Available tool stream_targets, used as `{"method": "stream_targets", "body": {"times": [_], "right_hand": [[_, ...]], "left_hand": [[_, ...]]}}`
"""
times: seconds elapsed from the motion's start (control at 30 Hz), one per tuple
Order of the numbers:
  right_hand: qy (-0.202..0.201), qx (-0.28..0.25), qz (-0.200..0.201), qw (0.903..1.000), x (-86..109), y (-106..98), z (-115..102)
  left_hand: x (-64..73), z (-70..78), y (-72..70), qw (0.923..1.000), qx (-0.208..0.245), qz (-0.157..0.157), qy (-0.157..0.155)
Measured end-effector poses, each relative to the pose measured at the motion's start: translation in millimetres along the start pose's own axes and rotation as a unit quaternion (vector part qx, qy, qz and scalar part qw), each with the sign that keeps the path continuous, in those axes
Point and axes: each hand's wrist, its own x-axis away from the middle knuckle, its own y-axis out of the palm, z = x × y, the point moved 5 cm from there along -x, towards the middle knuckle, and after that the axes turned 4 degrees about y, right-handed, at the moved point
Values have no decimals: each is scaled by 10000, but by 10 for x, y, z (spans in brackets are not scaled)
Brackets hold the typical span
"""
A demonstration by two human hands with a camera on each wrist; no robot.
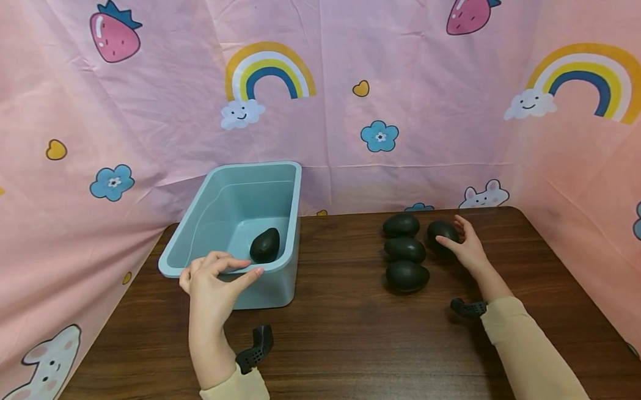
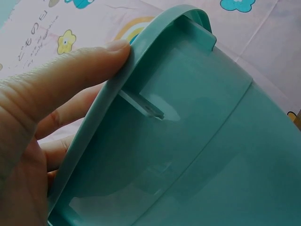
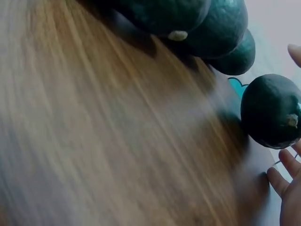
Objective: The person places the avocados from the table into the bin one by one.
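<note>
My left hand [image 1: 215, 286] grips the near rim of a light blue plastic bin [image 1: 295, 281], with the thumb outside and the fingers over the edge. Up close, the left wrist view shows the thumb on the bin's rim [image 2: 136, 52]. One dark green avocado [image 1: 265, 246] lies inside at the near right corner. Over on the right, my right hand [image 1: 469, 246] is at another avocado [image 1: 442, 234], its fingers spread beside it. In the right wrist view the thumb stands apart above this avocado [image 3: 270, 110], and fingers [image 3: 277, 181] show below.
Just left of the right hand, three avocados lie in a close row: a back one [image 1: 401, 225], a middle one [image 1: 405, 250] and a front one [image 1: 407, 276]. A pink printed cloth [image 1: 325, 102] hangs behind the brown wooden table [image 1: 351, 345] and along its sides.
</note>
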Motion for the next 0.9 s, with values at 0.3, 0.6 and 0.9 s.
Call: {"method": "stream_targets", "body": {"times": [0.3, 0.6, 0.9], "right_hand": [[58, 245, -133, 9996, -21, 45, 66], [55, 501, -39, 9987, -44, 88, 102], [39, 656, 103, 9978, -39, 92, 153]], "left_hand": [[0, 6, 4, 10000, -45, -7, 9], [5, 11, -3, 10000, 16, 2, -22], [7, 28, 5, 9999, 72, -36, -77]]}}
